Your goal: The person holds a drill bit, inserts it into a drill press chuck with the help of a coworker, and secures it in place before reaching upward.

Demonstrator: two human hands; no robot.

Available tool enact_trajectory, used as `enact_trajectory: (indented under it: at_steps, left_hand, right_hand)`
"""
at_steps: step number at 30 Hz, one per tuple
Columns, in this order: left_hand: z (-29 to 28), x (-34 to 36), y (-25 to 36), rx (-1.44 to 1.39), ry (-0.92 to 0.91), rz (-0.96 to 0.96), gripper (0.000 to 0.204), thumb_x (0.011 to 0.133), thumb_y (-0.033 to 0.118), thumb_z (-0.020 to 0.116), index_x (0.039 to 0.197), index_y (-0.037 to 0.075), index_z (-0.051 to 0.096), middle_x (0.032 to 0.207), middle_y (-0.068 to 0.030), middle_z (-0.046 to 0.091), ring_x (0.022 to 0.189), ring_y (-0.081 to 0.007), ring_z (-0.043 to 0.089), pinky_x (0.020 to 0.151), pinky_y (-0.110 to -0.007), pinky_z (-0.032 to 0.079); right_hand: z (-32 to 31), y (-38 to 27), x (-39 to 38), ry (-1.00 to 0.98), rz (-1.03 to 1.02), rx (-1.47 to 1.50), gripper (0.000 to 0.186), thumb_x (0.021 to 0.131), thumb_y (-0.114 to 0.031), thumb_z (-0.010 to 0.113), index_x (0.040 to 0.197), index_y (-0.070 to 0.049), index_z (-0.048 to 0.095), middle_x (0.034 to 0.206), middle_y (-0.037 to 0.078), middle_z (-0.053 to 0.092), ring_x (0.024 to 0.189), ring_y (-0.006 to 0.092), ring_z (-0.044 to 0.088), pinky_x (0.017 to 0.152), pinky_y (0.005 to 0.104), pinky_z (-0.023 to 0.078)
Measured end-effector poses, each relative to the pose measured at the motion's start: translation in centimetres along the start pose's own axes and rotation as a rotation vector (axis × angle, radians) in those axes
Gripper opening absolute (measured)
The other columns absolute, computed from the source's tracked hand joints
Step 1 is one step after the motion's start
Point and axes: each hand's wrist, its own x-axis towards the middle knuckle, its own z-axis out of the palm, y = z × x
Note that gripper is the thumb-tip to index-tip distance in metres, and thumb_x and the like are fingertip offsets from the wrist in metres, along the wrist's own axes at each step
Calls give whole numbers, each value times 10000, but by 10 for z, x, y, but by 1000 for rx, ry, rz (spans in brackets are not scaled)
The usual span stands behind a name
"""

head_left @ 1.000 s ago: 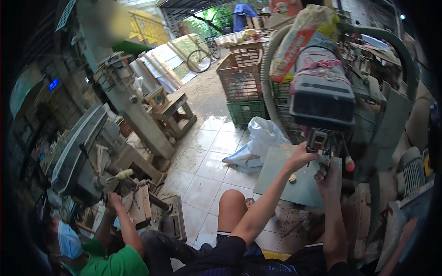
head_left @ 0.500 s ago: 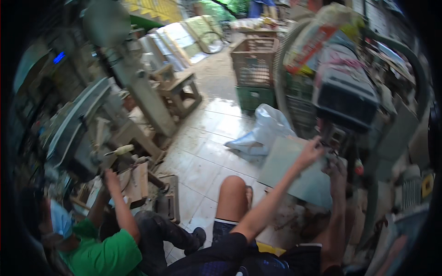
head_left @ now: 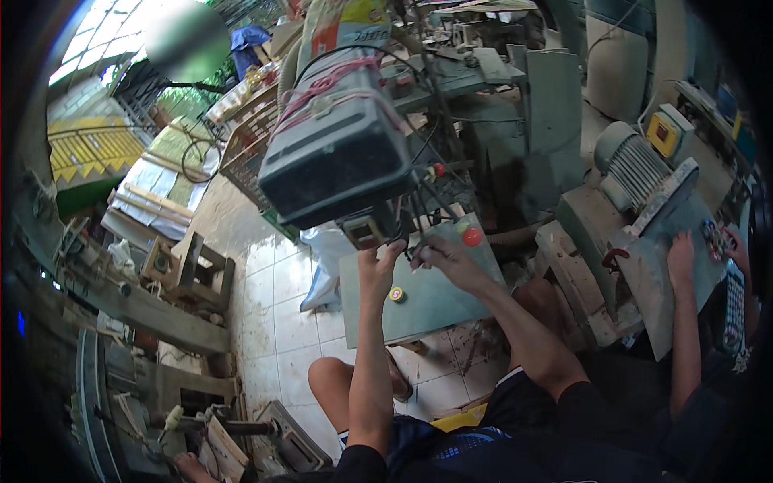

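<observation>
My left hand [head_left: 377, 270] is raised under the front of a bench drill press [head_left: 342, 157], a dark housing wrapped in pink cord. Its fingers are closed near the spindle, but what they grip is too small to make out. Close beside it, my right hand [head_left: 448, 262] has its fingers curled together at the same spot, and their contents are hidden too. Below both hands lies a flat grey-green work table [head_left: 374, 322]. On it sits a small round yellow piece [head_left: 396, 295]. Red ball knobs [head_left: 471, 236] on the press's lever stand next to my right hand.
At right, another person's hand [head_left: 680, 256] rests by a machine with a ribbed motor [head_left: 632, 165]. Another person's hand [head_left: 192, 467] shows at lower left, near a machine. A pale plastic bag [head_left: 320, 270] lies left of the table, and a brown crate [head_left: 250, 153] stands behind.
The view has swung right, bringing the drill press to the middle and the right-hand co-worker's arms into sight. Both my hands remain up at the press's spindle.
</observation>
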Motion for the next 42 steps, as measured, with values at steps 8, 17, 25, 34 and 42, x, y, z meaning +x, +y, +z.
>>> enact_trajectory:
  at_steps: [8,17,25,34,42]
  left_hand:
    - [15,0,-5,82,213,108,259,815,125,751,1001,-36,671,945,-101,708,855,-163,629,793,-301,478]
    - [1,2,5,198,64,21,273,830,181,691,1013,-19,650,914,-77,671,816,-167,597,720,-311,464]
    - [-1,3,13,161,31,176,161,812,106,692,919,-15,696,821,-105,714,750,-148,641,694,-296,478]
    - [-4,2,11,336,17,110,292,801,219,767,986,2,705,899,-123,723,810,-198,678,747,-332,504]
    - [-21,18,-15,-41,-194,36,347,797,124,748,1097,-12,637,1027,-80,679,921,-147,621,801,-305,487]
  right_hand:
    - [14,4,2,85,-118,-117,199,975,-173,528,1008,18,574,891,56,641,828,135,575,756,277,454]
    - [12,0,7,49,-98,-55,218,1001,-208,504,1006,-10,595,819,30,625,727,96,552,677,267,458]
    - [33,7,16,276,-32,52,275,1022,-282,462,925,-53,581,661,-22,487,599,57,499,530,226,393]
    - [24,0,29,285,370,677,278,981,-388,524,862,-141,568,561,-48,399,443,62,325,422,253,265]
    - [1,3,26,75,571,900,263,977,-391,514,936,-145,598,698,-2,548,603,142,555,605,296,473]
